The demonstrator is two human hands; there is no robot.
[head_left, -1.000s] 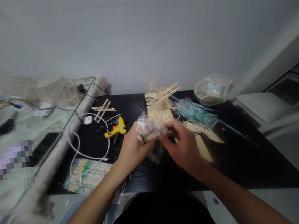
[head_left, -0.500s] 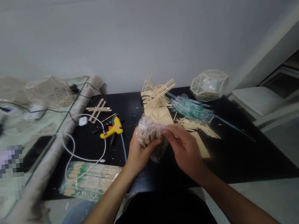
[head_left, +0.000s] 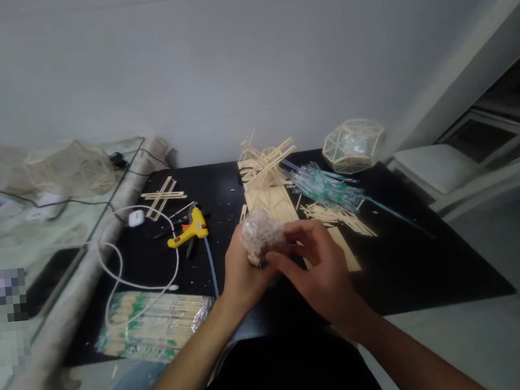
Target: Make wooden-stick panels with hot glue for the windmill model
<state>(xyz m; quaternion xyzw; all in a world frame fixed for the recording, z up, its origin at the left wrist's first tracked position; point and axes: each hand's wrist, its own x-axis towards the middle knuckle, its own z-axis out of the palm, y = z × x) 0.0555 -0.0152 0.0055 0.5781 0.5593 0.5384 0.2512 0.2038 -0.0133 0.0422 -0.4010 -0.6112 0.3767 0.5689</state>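
Step, we judge: handling plastic-wrapped bundle (head_left: 261,234); left hand (head_left: 243,275) closed round it, right hand (head_left: 321,265) half-curled, grip unclear. Next needs steady support.

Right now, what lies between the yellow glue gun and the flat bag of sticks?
The head view shows a dark tool, then the plug end of the white cable.
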